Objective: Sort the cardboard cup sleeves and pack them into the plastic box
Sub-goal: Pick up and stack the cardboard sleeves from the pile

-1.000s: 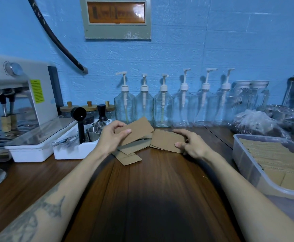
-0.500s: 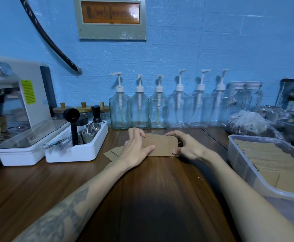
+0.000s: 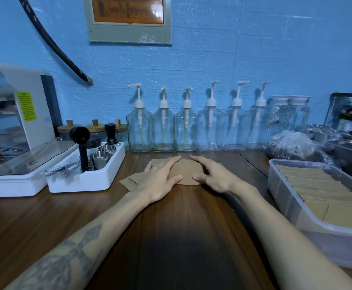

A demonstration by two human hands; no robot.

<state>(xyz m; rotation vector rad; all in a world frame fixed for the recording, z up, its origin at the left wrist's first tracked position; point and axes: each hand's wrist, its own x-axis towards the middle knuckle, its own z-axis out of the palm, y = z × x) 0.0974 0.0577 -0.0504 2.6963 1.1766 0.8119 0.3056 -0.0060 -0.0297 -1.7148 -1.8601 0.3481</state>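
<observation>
A small stack of flat brown cardboard sleeves (image 3: 186, 172) is laid on the dark, glossy wooden counter (image 3: 45, 218), just in front of a row of clear glass pump bottles (image 3: 162, 130). The stack's long axis runs left to right, and its near edge is gently curved. It is bracketed by both hands: the left hand (image 3: 160, 177) is laid flat over its left part with fingers nearly straight, and the right hand (image 3: 210, 175) is curled round its right end, thumb at the near edge. Much of the stack is covered by the hands, so the count cannot be told. More sleeves (image 3: 129, 182) are seen poking out at the left, skewed. At the right, a translucent plastic box (image 3: 283, 197) with rounded corners is packed with ribbed sleeves set on edge; it is cut off by the frame.
</observation>
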